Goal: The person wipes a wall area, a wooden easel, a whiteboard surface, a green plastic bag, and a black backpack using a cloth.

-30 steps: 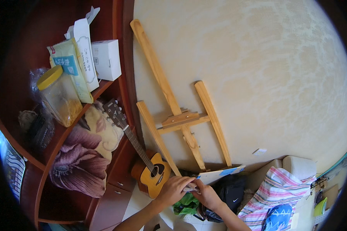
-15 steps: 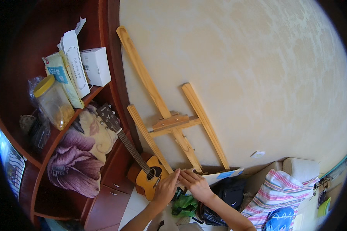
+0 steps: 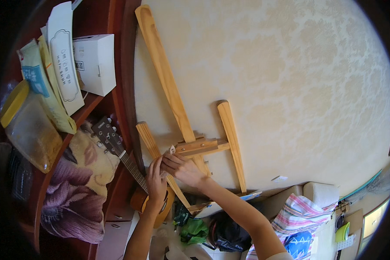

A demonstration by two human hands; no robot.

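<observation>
My left hand (image 3: pixel 156 180) and my right hand (image 3: pixel 184 170) meet in front of the wooden easel (image 3: pixel 164 82), beside its middle crosspiece. A small crumpled whitish scrap (image 3: pixel 172 149), like tissue or cloth, pokes out above my right fingers. A pale bit also shows between the two hands. Both hands have their fingers closed and pressed together; most of what they hold is hidden. Behind my left forearm, the acoustic guitar (image 3: pixel 136 172) leans by the cabinet, its body partly covered.
To the left stands a dark red shelf unit (image 3: pixel 43 190) with a yellow-lidded jar (image 3: pixel 34 134), a white box (image 3: pixel 97 65) and a floral blanket (image 3: pixel 80 208). Below are a green bag (image 3: pixel 194 231) and a black bag (image 3: pixel 229 232). A striped cloth (image 3: pixel 292 219) covers the sofa at right.
Both hands have risen and moved left, from the easel's foot to near its crosspiece. The whitish scrap now shows at the fingers. The view has shifted closer to the shelf.
</observation>
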